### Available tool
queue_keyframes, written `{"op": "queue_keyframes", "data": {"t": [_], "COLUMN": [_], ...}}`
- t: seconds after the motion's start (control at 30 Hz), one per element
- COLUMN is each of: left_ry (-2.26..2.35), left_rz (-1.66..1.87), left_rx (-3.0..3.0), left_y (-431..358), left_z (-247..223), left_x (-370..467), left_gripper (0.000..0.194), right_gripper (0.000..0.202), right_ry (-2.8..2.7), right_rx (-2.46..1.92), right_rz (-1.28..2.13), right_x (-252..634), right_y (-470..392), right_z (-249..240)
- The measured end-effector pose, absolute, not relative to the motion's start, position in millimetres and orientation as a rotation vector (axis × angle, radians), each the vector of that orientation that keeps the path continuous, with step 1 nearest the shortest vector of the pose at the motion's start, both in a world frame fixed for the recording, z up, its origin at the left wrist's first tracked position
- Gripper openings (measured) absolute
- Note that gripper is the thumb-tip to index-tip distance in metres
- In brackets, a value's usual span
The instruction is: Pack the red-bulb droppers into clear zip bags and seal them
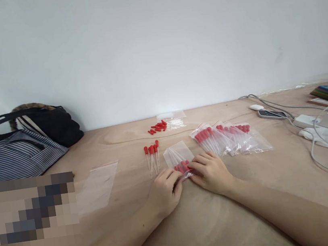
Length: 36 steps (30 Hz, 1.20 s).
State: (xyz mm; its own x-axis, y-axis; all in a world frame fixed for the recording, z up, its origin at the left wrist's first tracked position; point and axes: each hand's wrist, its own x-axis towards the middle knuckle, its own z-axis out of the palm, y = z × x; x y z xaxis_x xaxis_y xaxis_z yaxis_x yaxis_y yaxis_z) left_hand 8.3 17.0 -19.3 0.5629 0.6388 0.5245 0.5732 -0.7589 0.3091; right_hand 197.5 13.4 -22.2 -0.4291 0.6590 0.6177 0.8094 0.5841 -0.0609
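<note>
Both hands pinch the near edge of a clear zip bag (177, 151) that lies on the table with several red-topped droppers inside, bulbs towards me. My left hand (165, 190) grips the left part of that edge, and my right hand (210, 172) closes on the right part. Just left of the bag lie several loose droppers (151, 151) with red bulbs pointing away. To the right, filled zip bags of droppers (229, 138) overlap in a fanned row. A flat clear bag (99, 187) rests farther left.
Loose red bulbs (158, 127) and clear tubes (178, 123) lie near the wall. A striped bag (18, 153) and a black bag (57, 125) stand at left. A phone (272, 114), cables and a white power strip (304, 121) occupy the right side.
</note>
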Motion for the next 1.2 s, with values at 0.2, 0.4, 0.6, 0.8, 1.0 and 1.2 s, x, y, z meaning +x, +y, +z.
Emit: {"op": "queue_keyframes", "data": {"t": [0.2,0.4,0.6,0.8,1.0,1.2], "left_ry": [0.95,0.92,0.927,0.967,0.69,0.481], "left_rz": [1.108,1.089,1.076,1.022,1.023,0.957], "left_rx": [2.694,2.683,2.705,2.716,3.102,3.369], "left_y": [19.3,18.9,17.1,14.1,19.7,25.5], "left_z": [-24.3,-20.8,-18.1,-14.8,-6.1,-2.2], "left_x": [8.0,7.3,8.0,3.1,-6.0,-8.1], "left_gripper": [0.018,0.017,0.02,0.009,0.01,0.021], "right_gripper": [0.009,0.013,0.018,0.029,0.021,0.017], "right_ry": [-2.173,-2.109,-2.296,-2.376,-2.464,-2.447], "right_rx": [-1.182,-1.199,-1.103,-0.999,-0.84,-0.621], "right_rz": [-0.388,-0.515,-0.599,-0.04,-0.196,-0.568], "right_x": [194.7,186.5,187.7,216.2,239.7,235.8], "right_y": [14.4,14.5,18.0,17.0,18.5,24.4], "right_z": [-24.1,-25.4,-20.4,-10.9,-10.9,-18.1]}}
